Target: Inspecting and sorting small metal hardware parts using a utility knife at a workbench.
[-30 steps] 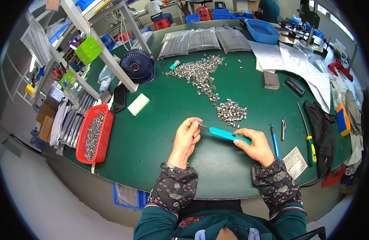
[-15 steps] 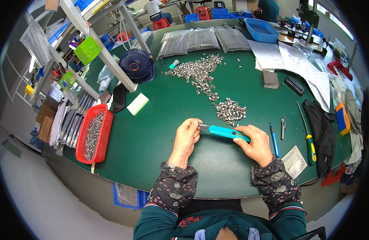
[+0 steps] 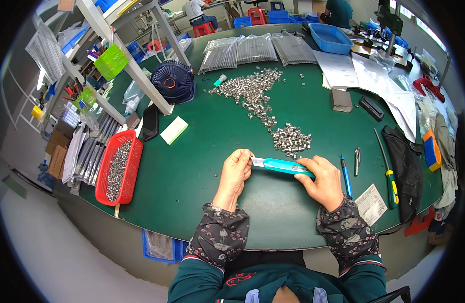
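Note:
My right hand (image 3: 320, 181) grips a teal utility knife (image 3: 282, 166) by its handle. The knife's blade is out and points left. Its tip meets the pinched fingertips of my left hand (image 3: 236, 171); whatever small piece they hold is mostly hidden. Just beyond the knife lies a small heap of short silvery metal rings (image 3: 291, 140). A larger spread of the same rings (image 3: 250, 88) trails away toward the back of the green table (image 3: 192, 166).
At the left stand a red basket (image 3: 136, 164) of small metal parts, a black phone (image 3: 150, 122) and a dark blue fan (image 3: 173, 82). On the right lie a blue pen-like tool (image 3: 346, 177), a yellow-green screwdriver (image 3: 392, 189) and a black pouch (image 3: 405, 174). Bagged rods (image 3: 255, 49) line the back.
The knife has turned slightly in my right hand, and its blade now catches more light. Both hands stay in nearly the same place.

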{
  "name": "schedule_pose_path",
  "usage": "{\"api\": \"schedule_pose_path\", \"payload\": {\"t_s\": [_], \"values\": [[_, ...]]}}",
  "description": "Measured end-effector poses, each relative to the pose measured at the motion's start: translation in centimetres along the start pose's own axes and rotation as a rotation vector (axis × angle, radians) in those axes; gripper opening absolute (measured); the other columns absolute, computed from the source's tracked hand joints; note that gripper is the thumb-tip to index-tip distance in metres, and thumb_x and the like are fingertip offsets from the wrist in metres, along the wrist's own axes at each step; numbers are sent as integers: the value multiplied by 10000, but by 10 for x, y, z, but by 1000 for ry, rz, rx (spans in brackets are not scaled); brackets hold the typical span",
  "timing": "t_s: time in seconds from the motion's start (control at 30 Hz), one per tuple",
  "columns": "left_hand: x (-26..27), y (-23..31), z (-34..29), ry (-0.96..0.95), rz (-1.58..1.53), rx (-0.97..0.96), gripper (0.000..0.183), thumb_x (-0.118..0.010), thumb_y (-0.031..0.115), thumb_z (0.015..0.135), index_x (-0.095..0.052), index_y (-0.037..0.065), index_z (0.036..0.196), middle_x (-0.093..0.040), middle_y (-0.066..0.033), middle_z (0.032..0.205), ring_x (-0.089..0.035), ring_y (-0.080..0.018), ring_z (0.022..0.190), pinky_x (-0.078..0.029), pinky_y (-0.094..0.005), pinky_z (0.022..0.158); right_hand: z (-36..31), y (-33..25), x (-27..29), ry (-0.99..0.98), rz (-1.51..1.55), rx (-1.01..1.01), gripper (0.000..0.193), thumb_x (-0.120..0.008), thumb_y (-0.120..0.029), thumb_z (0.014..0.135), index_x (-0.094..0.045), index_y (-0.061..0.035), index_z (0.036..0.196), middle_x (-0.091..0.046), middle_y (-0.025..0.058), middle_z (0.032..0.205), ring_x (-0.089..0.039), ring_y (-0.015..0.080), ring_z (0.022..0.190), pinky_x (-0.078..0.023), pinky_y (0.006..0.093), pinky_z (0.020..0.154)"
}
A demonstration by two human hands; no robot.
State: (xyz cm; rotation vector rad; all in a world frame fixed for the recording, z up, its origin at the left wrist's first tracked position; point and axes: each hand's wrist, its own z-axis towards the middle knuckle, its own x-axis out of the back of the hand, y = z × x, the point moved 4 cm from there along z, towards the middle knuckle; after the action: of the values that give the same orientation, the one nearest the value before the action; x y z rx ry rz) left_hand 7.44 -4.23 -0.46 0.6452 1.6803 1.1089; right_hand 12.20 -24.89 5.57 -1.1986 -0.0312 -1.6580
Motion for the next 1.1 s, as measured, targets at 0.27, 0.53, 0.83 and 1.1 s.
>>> {"api": "schedule_pose_path", "payload": {"t_s": [0.27, 0.53, 0.83, 1.1], "values": [[-3, 2, -1, 25, 21, 27, 264, -480, 280, 885, -516, 50, 760, -395, 29, 559, -277, -28, 414, -193, -171, 351, 0, 0, -1, 1, -4, 16, 268, -664, -201, 669, -596, -85, 900, -488, 65, 668, -513, 244, 652, -411, 364, 545], [-3, 1, 0, 51, 41, 81, 277, -474, 293, 887, -504, 62, 739, -357, 34, 492, -225, -34, 364, -174, -186, 331, 1, 0, 0, 5, -8, 34, 269, -667, -198, 663, -595, -87, 897, -484, 63, 667, -509, 242, 646, -408, 363, 540], [-2, -1, -2, -51, -27, 230, 331, -436, 281, 901, -418, 85, 635, -348, 26, 541, -245, -36, 409, -180, -165, 328, 3, -2, 3, 97, -74, 130, 300, -682, -150, 635, -583, -82, 910, -484, 64, 681, -494, 239, 633, -405, 347, 535], [-5, 3, -5, -58, -111, 191, 332, -441, 296, 897, -418, 88, 640, -358, 21, 548, -252, -26, 399, -185, -164, 320, 3, -3, 1, 108, -142, 133, 320, -672, -81, 618, -553, -81, 915, -484, 70, 735, -499, 242, 686, -417, 348, 566]]}}
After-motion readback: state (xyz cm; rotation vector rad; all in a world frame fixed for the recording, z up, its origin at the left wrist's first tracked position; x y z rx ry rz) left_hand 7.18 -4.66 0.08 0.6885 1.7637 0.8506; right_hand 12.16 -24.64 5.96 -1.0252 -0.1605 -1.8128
